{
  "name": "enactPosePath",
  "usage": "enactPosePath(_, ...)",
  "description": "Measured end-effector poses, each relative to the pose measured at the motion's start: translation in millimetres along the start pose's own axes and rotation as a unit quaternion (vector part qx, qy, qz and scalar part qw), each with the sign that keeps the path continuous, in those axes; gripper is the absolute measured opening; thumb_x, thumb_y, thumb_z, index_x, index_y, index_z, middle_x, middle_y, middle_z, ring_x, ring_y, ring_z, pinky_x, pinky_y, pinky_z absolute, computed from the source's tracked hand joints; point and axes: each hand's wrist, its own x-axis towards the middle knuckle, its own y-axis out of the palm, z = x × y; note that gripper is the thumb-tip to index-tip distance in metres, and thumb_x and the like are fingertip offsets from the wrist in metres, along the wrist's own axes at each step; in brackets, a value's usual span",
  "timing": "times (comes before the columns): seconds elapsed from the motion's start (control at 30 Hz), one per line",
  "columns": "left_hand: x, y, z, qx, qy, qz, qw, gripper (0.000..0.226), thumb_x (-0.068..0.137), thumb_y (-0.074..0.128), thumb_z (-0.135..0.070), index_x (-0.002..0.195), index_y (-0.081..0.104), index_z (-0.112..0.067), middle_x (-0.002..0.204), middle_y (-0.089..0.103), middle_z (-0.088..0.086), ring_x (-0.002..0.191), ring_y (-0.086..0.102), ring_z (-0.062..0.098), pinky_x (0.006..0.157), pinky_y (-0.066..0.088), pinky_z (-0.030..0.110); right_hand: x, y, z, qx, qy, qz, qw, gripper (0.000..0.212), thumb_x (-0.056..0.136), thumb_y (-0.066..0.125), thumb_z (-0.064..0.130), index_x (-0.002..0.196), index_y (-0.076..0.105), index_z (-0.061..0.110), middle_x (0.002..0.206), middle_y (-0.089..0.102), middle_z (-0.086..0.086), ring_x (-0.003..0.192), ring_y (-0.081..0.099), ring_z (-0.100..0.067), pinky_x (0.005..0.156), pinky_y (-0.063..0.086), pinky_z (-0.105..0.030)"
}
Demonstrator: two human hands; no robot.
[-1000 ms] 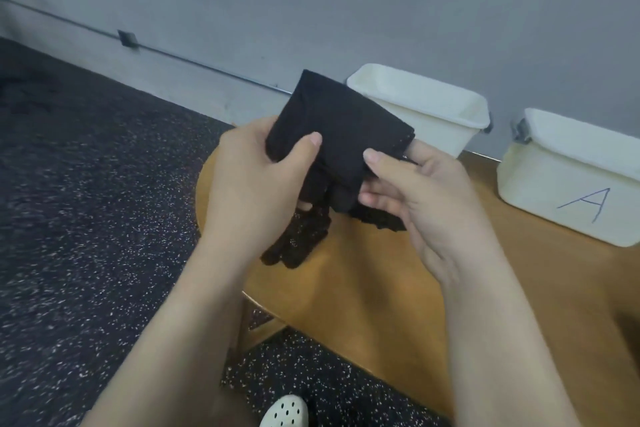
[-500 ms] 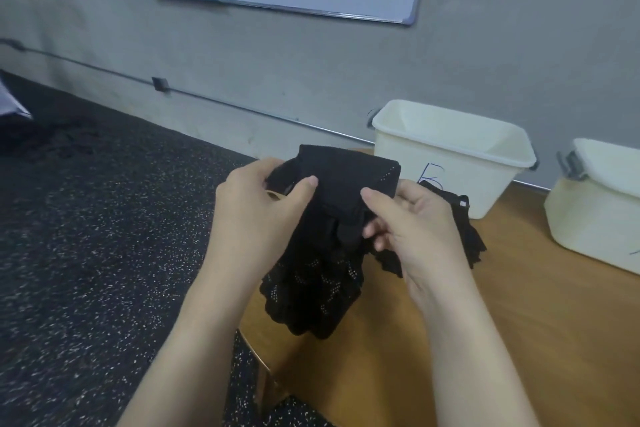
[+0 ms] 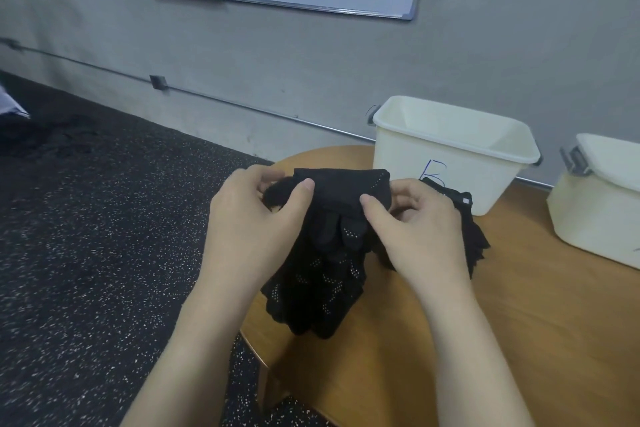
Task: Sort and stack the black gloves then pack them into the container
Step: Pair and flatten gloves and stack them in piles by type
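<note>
Both hands hold a folded black glove (image 3: 341, 185) by its upper edge, just above the table. My left hand (image 3: 252, 229) pinches its left side and my right hand (image 3: 415, 229) pinches its right side. Below it lies a pile of black gloves with white dots (image 3: 318, 291) near the table's left edge. More black gloves (image 3: 472, 239) lie behind my right hand. An open white container (image 3: 450, 149) marked with a blue letter stands just behind them.
The round wooden table (image 3: 485, 340) ends close to the left of the glove pile, over a dark speckled floor (image 3: 86, 253). A second white container (image 3: 599, 204) stands at the right edge. A grey wall with whiteboards rises behind.
The held glove has come down from in front of the container toward the pile on the table. The view has tilted up, showing more wall and whiteboard.
</note>
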Motion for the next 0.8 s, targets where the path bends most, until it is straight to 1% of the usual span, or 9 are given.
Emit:
enactPosePath(0.07,3,1,1,0.019,0.047,-0.001,0.999,0.046,0.094,0.059,-0.055,0.129,0.063,-0.027,0.121,0.059,-0.013,0.107,0.057,0.002,0.089,0.046,0.025,1,-4,1,-0.068,-0.013,-0.036,0.997,0.02,0.084,0.072,0.05,0.094,0.069,0.032,0.086,0.07,0.014,0.083,0.068,-0.015,0.084,0.056,-0.041)
enactPosePath(0.17,3,4,0,0.059,0.147,0.036,0.987,0.046,0.1,0.046,-0.047,0.138,0.061,-0.026,0.143,0.054,-0.011,0.135,0.046,0.008,0.115,0.038,0.04,2,-9,3,-0.125,-0.07,-0.09,0.986,0.024,0.089,0.067,0.046,0.104,0.068,0.028,0.101,0.062,0.015,0.096,0.061,-0.013,0.091,0.051,-0.039)
enactPosePath(0.23,-1,7,2,0.084,0.182,0.058,0.978,0.046,0.103,0.04,-0.044,0.141,0.06,-0.028,0.151,0.05,-0.01,0.142,0.04,0.008,0.121,0.03,0.036,0,-9,5,-0.118,-0.125,-0.095,0.981,0.027,0.095,0.061,0.044,0.111,0.069,0.024,0.111,0.06,0.014,0.11,0.056,-0.011,0.098,0.044,-0.028)
enactPosePath(0.33,-5,11,4,0.078,0.209,0.085,0.971,0.048,0.107,0.035,-0.042,0.148,0.054,-0.026,0.158,0.044,-0.01,0.147,0.035,0.002,0.121,0.023,0.019,-4,-2,7,-0.115,-0.193,0.001,0.974,0.04,0.102,0.046,0.043,0.133,0.065,0.025,0.141,0.054,0.015,0.138,0.04,-0.002,0.112,0.023,-0.011)
enactPosePath(0.4,-6,12,8,0.06,0.208,0.1,0.971,0.049,0.107,0.035,-0.04,0.148,0.055,-0.024,0.158,0.044,-0.009,0.148,0.033,-0.001,0.122,0.024,0.02,-8,6,7,-0.107,-0.184,0.106,0.971,0.044,0.109,0.037,0.039,0.148,0.054,0.031,0.159,0.037,0.02,0.15,0.021,0.006,0.118,0.011,-0.009)
enactPosePath(0.47,-8,15,13,0.054,0.203,0.112,0.971,0.049,0.106,0.034,-0.04,0.147,0.056,-0.024,0.157,0.045,-0.01,0.147,0.033,-0.002,0.122,0.025,0.021,-12,10,2,-0.098,-0.145,0.175,0.969,0.045,0.112,0.032,0.035,0.156,0.043,0.035,0.165,0.025,0.024,0.151,0.008,0.012,0.116,0.003,-0.005)
enactPosePath(0.53,-12,19,18,0.051,0.199,0.119,0.971,0.049,0.106,0.034,-0.04,0.146,0.057,-0.024,0.155,0.047,-0.012,0.147,0.034,-0.002,0.122,0.027,0.022,-15,11,-3,-0.096,-0.127,0.193,0.968,0.046,0.112,0.031,0.034,0.157,0.039,0.034,0.166,0.024,0.023,0.151,0.006,0.013,0.116,0.001,-0.004)
enactPosePath(0.67,-18,25,30,-0.017,0.179,0.112,0.977,0.044,0.106,0.038,-0.033,0.142,0.061,-0.022,0.151,0.052,-0.012,0.145,0.038,0.0,0.121,0.03,0.026,-20,14,-10,-0.096,-0.109,0.206,0.968,0.046,0.112,0.031,0.036,0.158,0.038,0.035,0.166,0.022,0.025,0.15,0.005,0.015,0.123,0.004,-0.015)
enactPosePath(0.8,-19,29,35,-0.043,0.173,0.111,0.978,0.043,0.106,0.039,-0.031,0.14,0.062,-0.021,0.149,0.054,-0.012,0.145,0.038,0.0,0.122,0.031,0.029,-22,15,-14,-0.099,-0.099,0.214,0.967,0.046,0.112,0.03,0.037,0.158,0.037,0.036,0.166,0.02,0.028,0.15,0.003,0.016,0.124,0.005,-0.019)
